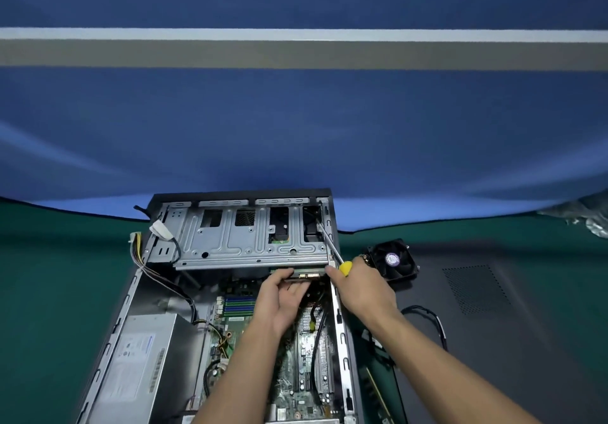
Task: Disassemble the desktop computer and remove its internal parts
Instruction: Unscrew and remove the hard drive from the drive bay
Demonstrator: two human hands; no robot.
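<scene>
Under the near edge of the drive cage [250, 242], both grips meet on a flat drive [304, 274] — left hand [283, 295] pinching its underside, right hand [358, 288] curled round a yellow screwdriver [332, 249] while touching its corner — likely stiff, fairly light, shock-sensitive, best held by the side edges.

— From where do we look?
— We have one view, worn on the head, facing forward and down, close above the open computer case [230, 292] on the table [49, 292].
</scene>
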